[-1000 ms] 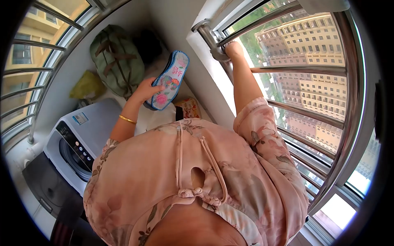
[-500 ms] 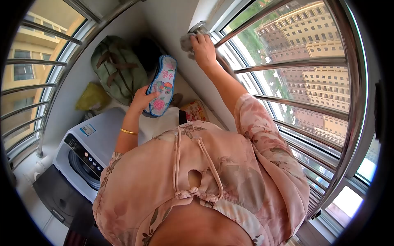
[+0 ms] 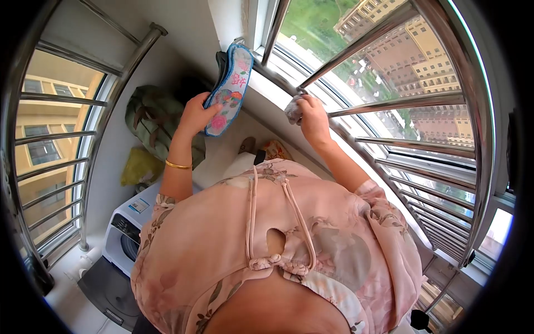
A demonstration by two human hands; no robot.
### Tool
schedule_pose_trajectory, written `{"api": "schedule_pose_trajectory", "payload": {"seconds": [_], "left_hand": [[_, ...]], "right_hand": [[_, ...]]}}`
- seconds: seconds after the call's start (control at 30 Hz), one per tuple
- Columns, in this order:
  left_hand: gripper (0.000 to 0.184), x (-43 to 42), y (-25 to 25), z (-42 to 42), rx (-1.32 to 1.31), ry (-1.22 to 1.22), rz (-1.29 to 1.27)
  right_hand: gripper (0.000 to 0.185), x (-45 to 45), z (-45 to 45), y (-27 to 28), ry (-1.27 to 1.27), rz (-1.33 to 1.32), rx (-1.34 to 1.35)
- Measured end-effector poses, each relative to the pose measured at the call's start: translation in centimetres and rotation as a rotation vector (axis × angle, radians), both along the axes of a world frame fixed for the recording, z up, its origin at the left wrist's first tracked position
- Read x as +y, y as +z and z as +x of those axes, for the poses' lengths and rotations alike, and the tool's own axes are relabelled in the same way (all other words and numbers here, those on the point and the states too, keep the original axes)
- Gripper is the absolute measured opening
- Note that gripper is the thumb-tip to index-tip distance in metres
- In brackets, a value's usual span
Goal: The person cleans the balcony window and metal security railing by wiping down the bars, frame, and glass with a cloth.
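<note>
My left hand (image 3: 197,116), with a gold bangle on its wrist, grips an embroidered insole (image 3: 240,67) by its lower end. The insole is pale with pink flowers and a blue edge. Something dark (image 3: 221,68) shows behind it; I cannot tell whether it is part of the same item. At the window, my right hand (image 3: 315,118) is closed on a crumpled grey cloth (image 3: 293,109), which lies against the lower metal rail (image 3: 340,123) of the window guard.
Window bars (image 3: 411,104) line the right side, with tall buildings outside. More bars (image 3: 61,99) stand at the left. A washing machine (image 3: 133,211), a yellow-green bag (image 3: 139,167) and a green bag (image 3: 156,119) are low on the left. A patterned bag (image 3: 275,149) sits on the floor.
My right hand has moved along the rail toward me with the cloth. My left hand has raised the insole nearer the wall by the window. The view has shifted.
</note>
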State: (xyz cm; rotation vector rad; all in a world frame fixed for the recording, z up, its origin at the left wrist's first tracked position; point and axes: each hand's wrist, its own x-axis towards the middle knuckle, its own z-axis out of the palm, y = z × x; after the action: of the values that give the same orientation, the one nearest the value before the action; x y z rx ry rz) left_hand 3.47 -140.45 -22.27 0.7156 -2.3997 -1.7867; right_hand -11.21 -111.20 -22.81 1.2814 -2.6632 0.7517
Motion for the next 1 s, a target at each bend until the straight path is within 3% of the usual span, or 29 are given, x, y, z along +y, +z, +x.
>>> {"api": "schedule_pose_trajectory", "payload": {"seconds": [0.17, 0.3, 0.33, 0.37, 0.4, 0.47, 0.57, 0.6, 0.73, 0.8, 0.87, 1.0], "left_hand": [[0.03, 0.5, 4.8, -3.1, 0.104, -0.134, -0.284], [0.036, 1.3, 9.1, -3.3, 0.178, -0.084, -0.419], [0.038, 1.4, 9.7, -3.0, 0.201, -0.063, -0.428], [0.04, 1.3, 9.9, -2.7, 0.196, -0.042, -0.315], [0.042, 0.9, 9.9, -2.4, 0.193, -0.023, -0.204], [0.045, 0.6, 9.6, -2.3, 0.203, 0.002, -0.047], [0.047, 0.6, 9.1, -1.5, 0.211, 0.013, 0.013], [0.047, 0.6, 9.1, -1.4, 0.204, 0.01, -0.01], [0.05, -0.2, 8.4, -1.4, 0.194, -0.035, 0.088], [0.049, -0.2, 9.8, -1.4, 0.143, -0.097, 0.097], [0.049, -0.3, 11.4, -1.3, 0.092, -0.172, 0.122], [0.049, 0.0, 12.8, -1.2, 0.054, -0.343, 0.211]], "right_hand": [[0.033, 0.9, -1.6, 2.1, -0.476, -0.424, -0.419], [0.029, -4.5, -8.3, 1.0, -0.486, -0.929, -1.003], [0.03, -5.1, -10.7, 0.9, -0.392, -0.854, -1.093], [0.033, -5.4, -15.4, -4.7, -0.235, -0.923, -1.39], [0.036, -7.1, -13.8, -0.5, -0.22, -0.747, -1.304], [0.036, -10.0, -14.7, -2.9, 0.008, -0.387, -1.258], [0.032, -8.4, -15.2, -4.5, 0.064, -0.06, -1.301], [0.033, -6.7, -14.3, -4.7, -0.072, -0.113, -1.349], [0.03, -1.9, -11.4, -6.2, -0.444, 0.298, -0.683], [0.021, -1.4, -6.5, -2.4, -0.553, 0.251, -0.374], [0.018, 0.2, -2.8, -2.5, -0.404, 0.179, -0.008], [0.024, 3.6, 2.1, -1.6, -0.185, 0.085, 0.243]]}}
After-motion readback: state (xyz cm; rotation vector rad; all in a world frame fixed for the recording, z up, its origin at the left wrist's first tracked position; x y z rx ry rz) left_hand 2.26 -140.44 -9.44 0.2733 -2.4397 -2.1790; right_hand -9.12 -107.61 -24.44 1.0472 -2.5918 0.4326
